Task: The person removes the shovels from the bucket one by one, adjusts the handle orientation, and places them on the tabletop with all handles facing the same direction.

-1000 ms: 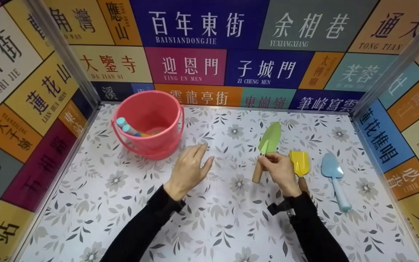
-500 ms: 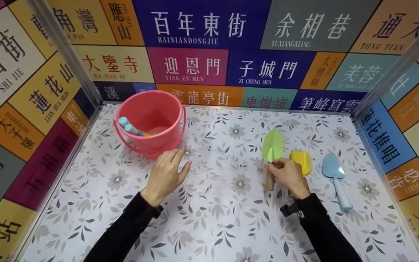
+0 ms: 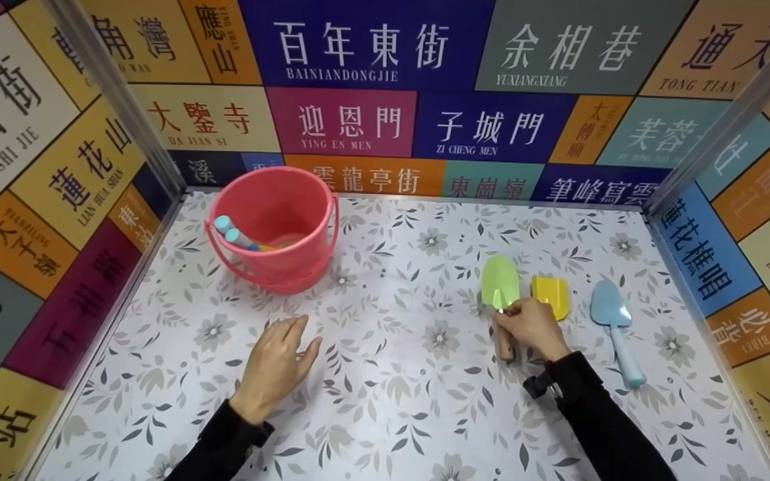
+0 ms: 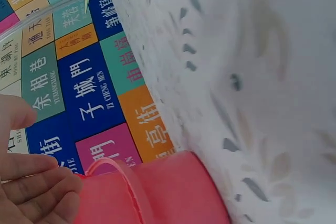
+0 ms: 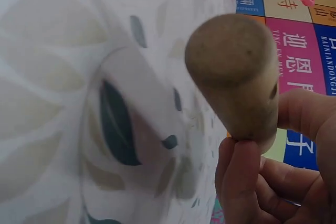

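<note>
My right hand [image 3: 533, 327] pinches a green trowel [image 3: 500, 282] near the top of its wooden handle. In the right wrist view the handle's end [image 5: 231, 51] points toward the camera, with thumb and fingers around it. Beside this hand lies a yellow shovel [image 3: 551, 296], its handle hidden by the hand. A blue trowel [image 3: 611, 306] lies farther right on the cloth. My left hand [image 3: 275, 367] is over the cloth below the pink bucket [image 3: 298, 270], holding nothing. Its fingers look relaxed in the left wrist view.
Light blue handle ends [image 3: 232, 235] stick up inside the bucket at its left side. Panels printed with characters [image 3: 345, 120] wall in the back and both sides of the floral cloth [image 3: 398, 387].
My right hand has brought the green trowel toward me and slightly right, its blade turning more upright. My left hand has moved left and back toward me, away from the bucket.
</note>
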`<state>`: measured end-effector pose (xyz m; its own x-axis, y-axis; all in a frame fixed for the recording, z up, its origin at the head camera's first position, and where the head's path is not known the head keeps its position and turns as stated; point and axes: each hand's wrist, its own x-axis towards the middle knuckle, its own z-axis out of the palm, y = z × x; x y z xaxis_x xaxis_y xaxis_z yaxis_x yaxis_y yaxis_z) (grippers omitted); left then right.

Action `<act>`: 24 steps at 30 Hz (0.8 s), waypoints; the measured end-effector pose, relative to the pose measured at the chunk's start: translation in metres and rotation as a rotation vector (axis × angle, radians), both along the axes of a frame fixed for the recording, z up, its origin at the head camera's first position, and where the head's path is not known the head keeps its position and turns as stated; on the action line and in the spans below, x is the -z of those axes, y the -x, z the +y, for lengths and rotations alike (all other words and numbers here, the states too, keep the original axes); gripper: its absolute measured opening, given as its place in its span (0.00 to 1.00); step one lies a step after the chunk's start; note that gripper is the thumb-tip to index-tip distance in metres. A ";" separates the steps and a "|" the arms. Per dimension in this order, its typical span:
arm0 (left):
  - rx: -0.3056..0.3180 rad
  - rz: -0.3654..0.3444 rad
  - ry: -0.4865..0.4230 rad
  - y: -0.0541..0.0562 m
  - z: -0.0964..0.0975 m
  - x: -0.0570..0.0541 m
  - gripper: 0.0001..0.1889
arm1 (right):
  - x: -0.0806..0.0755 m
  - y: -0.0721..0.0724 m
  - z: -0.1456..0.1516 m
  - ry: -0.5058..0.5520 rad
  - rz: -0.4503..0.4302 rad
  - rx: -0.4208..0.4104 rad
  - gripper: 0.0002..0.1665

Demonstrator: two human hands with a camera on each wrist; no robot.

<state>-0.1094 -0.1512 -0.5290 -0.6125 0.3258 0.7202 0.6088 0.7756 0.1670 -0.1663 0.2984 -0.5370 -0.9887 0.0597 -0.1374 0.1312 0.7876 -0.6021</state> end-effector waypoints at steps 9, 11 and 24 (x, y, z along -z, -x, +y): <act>-0.004 -0.009 -0.004 -0.018 -0.010 0.021 0.21 | 0.009 0.005 -0.002 -0.043 -0.092 -0.021 0.20; -0.002 -0.019 -0.003 -0.021 -0.011 0.024 0.21 | 0.010 0.005 -0.003 -0.046 -0.100 -0.025 0.21; -0.017 -0.054 0.016 -0.026 -0.013 0.032 0.22 | 0.012 0.007 -0.003 -0.058 -0.136 -0.048 0.21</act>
<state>-0.0835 -0.1639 -0.5607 -0.6559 0.3265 0.6806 0.5859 0.7886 0.1865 -0.1734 0.2953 -0.5487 -0.9631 0.0243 -0.2679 0.1696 0.8279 -0.5347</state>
